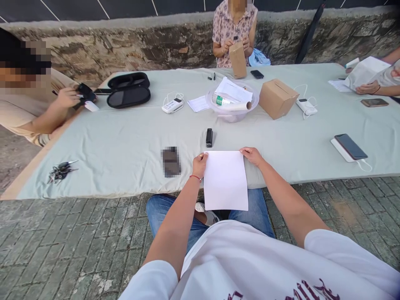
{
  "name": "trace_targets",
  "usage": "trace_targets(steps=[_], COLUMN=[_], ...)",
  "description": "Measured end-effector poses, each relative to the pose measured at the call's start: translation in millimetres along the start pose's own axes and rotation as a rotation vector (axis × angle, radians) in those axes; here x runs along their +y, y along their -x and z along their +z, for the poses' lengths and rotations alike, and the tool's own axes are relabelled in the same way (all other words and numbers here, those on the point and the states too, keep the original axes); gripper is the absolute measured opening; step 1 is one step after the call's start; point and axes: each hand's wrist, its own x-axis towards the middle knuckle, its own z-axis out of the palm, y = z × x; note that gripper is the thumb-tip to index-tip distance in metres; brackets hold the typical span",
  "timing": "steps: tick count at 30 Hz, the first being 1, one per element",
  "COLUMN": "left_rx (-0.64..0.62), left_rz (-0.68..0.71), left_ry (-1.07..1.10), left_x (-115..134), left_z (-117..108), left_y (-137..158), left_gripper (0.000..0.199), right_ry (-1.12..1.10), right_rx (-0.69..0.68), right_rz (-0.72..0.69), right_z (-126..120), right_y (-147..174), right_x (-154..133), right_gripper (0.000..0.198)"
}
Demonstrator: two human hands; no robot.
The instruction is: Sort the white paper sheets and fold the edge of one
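Head view: you sit at the near edge of the cloth-covered table (125, 150), sheet held between both hands.
Left hand (200, 164): fingers closed in a pinch on the far left corner of the white sheet (225, 181).
Sheet position: dead centre in front of you, far part resting on the table edge, near part hanging over your lap.
Long axis: runs away from you, far edge to near edge.
Nearer hand: neither; both sit level at the far corners.
Sheet look: plain white, blank, flat, no crease showing.
Right hand (252, 156): fingers closed on the far right corner.
Beyond: small black device (209, 137) lies just past the sheet, apart from it.
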Motion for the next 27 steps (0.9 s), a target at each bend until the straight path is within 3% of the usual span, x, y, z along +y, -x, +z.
trace_targets(steps=[17,27], left_rx=[0.012,-0.007], left_rz=[0.000,0.005], left_ry=[0.047,0.036], left_x=[1.8,0.6], left_z=[2.6,1.5], left_y=[2.0,0.7], left_gripper=[0.039,0.040], right_ry=[-0.005,0.065], right_rx=[0.041,0.028], right_rz=[0.180,0.095], right_z=[-0.8,1.5], right_y=[-8.7,-4.9], right_x=[-12.6,-18.8], right_gripper=[0.033,0.040])
